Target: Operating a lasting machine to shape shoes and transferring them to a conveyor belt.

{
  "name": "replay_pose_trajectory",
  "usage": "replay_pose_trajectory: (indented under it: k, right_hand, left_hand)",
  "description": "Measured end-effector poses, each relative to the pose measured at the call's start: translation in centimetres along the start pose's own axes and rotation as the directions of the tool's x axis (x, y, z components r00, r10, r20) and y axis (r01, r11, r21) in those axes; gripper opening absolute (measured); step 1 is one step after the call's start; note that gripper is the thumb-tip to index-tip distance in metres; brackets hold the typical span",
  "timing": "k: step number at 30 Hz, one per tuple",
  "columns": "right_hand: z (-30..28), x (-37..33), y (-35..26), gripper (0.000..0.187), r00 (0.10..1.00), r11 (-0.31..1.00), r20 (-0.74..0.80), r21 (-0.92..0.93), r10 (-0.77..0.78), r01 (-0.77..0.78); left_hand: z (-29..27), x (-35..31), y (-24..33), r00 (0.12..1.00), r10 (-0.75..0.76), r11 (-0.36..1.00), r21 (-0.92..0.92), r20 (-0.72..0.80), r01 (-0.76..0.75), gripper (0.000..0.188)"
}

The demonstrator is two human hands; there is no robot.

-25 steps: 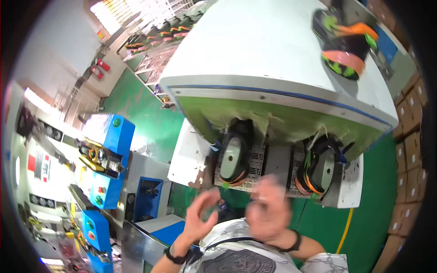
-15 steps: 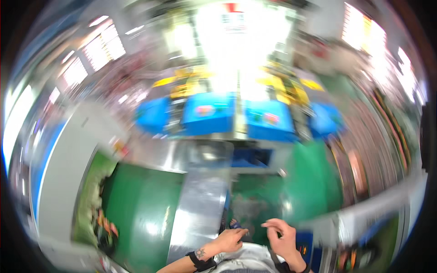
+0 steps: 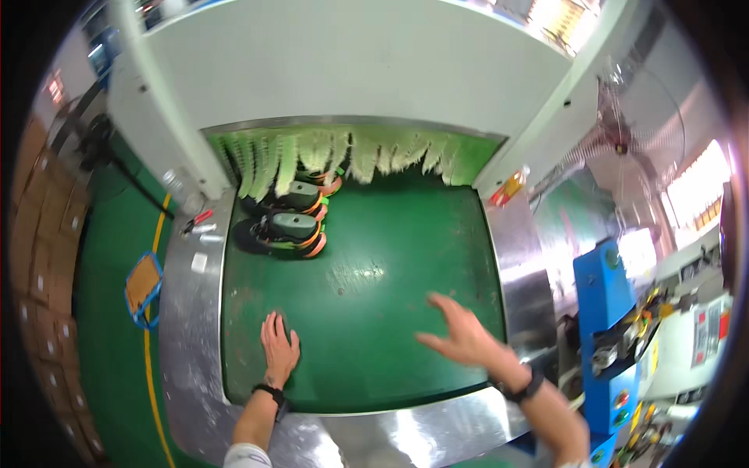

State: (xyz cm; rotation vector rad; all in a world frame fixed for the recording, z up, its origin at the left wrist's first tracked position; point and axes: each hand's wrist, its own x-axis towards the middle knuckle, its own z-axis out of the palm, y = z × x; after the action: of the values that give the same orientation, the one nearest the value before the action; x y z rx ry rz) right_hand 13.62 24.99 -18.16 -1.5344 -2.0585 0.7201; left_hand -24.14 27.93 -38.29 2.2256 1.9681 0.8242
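Observation:
My left hand [image 3: 279, 347] is over the near left part of a green conveyor belt [image 3: 374, 273], its fingers stretched out and nothing seen in it. Above the right part of the belt, my right hand [image 3: 460, 335] is open, thumb and fingers apart, slightly blurred. Beyond my left hand, black shoes with orange and green trim [image 3: 292, 232] lie side by side at the belt's left edge, toes pointing left. The farther ones are partly hidden under a fringed green curtain [image 3: 359, 152]. Neither hand touches the shoes.
A metal frame [image 3: 191, 312] borders the belt; a red-handled tool [image 3: 199, 221] lies on its left side. An orange-labelled bottle [image 3: 511, 187] stands at the right. A pale machine housing [image 3: 359, 62] rises behind. Blue machines [image 3: 605, 285] are at right, cartons [image 3: 47, 312] far left.
My view has swung from the blue machines to the conveyor belt with the shoes. My hands, earlier close together near my body, are now apart and reach over the belt.

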Motion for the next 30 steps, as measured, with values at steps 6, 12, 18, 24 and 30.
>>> replay_pose_trajectory:
  k: [6, 12, 18, 24, 30]
  right_hand:
    - [11.4, 30.9, -5.2, 0.08, 0.902, 0.929, 0.368, -0.198, -0.226, 0.314]
    - [18.9, 30.0, 0.1, 0.049, 0.941, 0.987, 0.332, -0.125, -0.058, 0.105]
    - [8.8, 3.2, -1.3, 0.067, 0.825, 0.609, 0.357, 0.557, 0.439, -0.565]
    - [-3.6, -24.7, -9.7, 0.037, 0.464, 0.329, 0.044, 0.646, 0.885, -0.689]
    - [-6.9, -33.8, -14.3, 0.067, 0.829, 0.887, -0.349, 0.014, 0.437, -0.461]
  left_hand:
    - [1.9, -0.9, -3.1, 0.986, -0.126, 0.991, -0.029, 0.113, 0.13, 0.05]
    - [3.1, -1.5, -4.0, 0.995, -0.069, 0.997, -0.03, 0.077, 0.071, 0.048]
    - [-0.2, -0.4, -0.8, 0.994, -0.109, 0.994, -0.017, 0.025, 0.11, 0.048]
    - [-5.8, -4.3, 14.2, 0.799, 0.114, 0.291, -0.789, 0.591, 0.542, 0.088]
    - [-15.3, -9.5, 35.3, 0.703, 0.431, -0.326, -0.629, 0.566, 0.706, 0.091]
